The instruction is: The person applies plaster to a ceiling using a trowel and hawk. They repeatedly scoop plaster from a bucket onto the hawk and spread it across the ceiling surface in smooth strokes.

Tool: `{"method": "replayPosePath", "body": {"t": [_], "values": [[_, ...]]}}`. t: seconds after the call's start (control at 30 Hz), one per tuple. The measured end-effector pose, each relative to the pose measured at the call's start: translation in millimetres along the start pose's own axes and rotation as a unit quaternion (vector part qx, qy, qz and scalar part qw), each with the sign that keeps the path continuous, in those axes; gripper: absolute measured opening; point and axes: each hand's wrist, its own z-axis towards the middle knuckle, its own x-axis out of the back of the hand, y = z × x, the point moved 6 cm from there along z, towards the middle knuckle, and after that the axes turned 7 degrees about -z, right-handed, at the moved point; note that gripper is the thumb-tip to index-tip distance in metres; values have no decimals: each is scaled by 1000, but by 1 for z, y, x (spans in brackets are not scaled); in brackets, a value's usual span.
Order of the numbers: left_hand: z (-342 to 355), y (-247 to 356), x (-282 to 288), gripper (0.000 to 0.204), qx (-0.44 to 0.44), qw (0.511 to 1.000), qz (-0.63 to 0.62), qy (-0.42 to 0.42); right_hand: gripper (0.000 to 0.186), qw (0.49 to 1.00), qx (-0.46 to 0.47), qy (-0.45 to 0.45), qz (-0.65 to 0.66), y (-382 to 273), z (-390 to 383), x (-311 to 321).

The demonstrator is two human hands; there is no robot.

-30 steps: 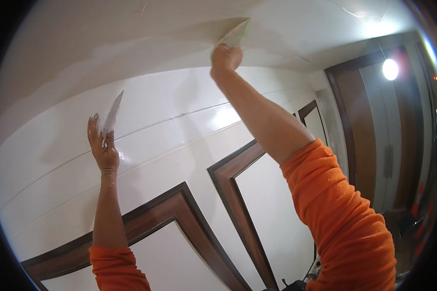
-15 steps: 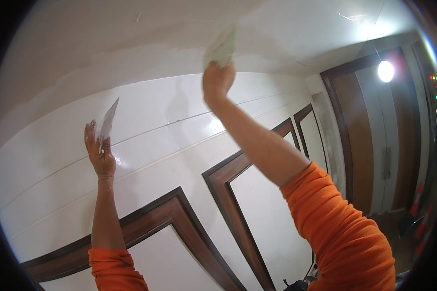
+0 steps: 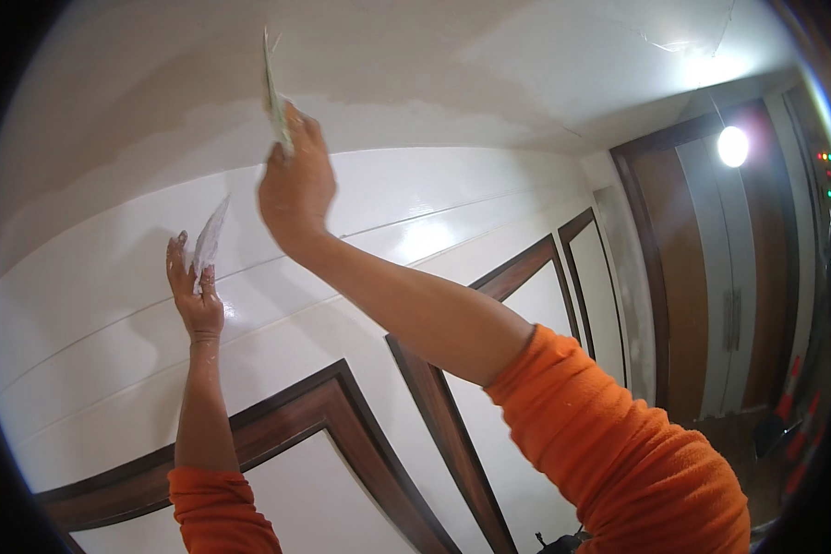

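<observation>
Raised to the ceiling [image 3: 388, 55], my right hand [image 3: 297, 185] grips a thin, pale green putty knife [image 3: 272, 88], seen nearly edge-on. Its blade is up at the ceiling; whether the edge touches cannot be made out. Lower and to the left, my left hand [image 3: 195, 286] holds a second flat blade, a putty knife [image 3: 210, 235] smeared with white putty, tilted upward in front of the white wall. White smears also mark the left fingers. Damp-looking darker patches spread across the ceiling around the right hand.
Dark wooden frames [image 3: 291, 406] with white panels run along the wall [image 3: 92, 369]. A lit bulb [image 3: 733, 146] hangs at the right, before a brown and grey wardrobe [image 3: 725, 268]. Orange-red cones [image 3: 789, 392] stand at the far right.
My right hand has swept left across the ceiling, and its putty knife has turned from showing its face to edge-on. The left hand has barely shifted.
</observation>
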Motion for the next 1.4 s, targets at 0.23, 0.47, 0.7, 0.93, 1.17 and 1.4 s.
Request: {"method": "replayPosePath", "body": {"t": [0.23,0.47,0.7,0.93,1.17,1.4], "values": [[1,7,0,32,-18,998,62,-2,27,976,-142,157,-45,144,82,89],[-1,5,10,28,-5,999,54,-3,43,992,-72,99,-6,40,68,25],[2,2,1,28,-5,1000,25,2,64,996,54,53,-38,-57,-12,-36],[-5,0,14,30,1,999,33,18,73,944,249,169,-136,-19,3,17],[3,2,1,32,-15,999,23,24,68,917,276,188,-218,-22,24,-65],[0,0,11,30,9,999,37,22,57,993,70,91,-26,40,8,16]]}}
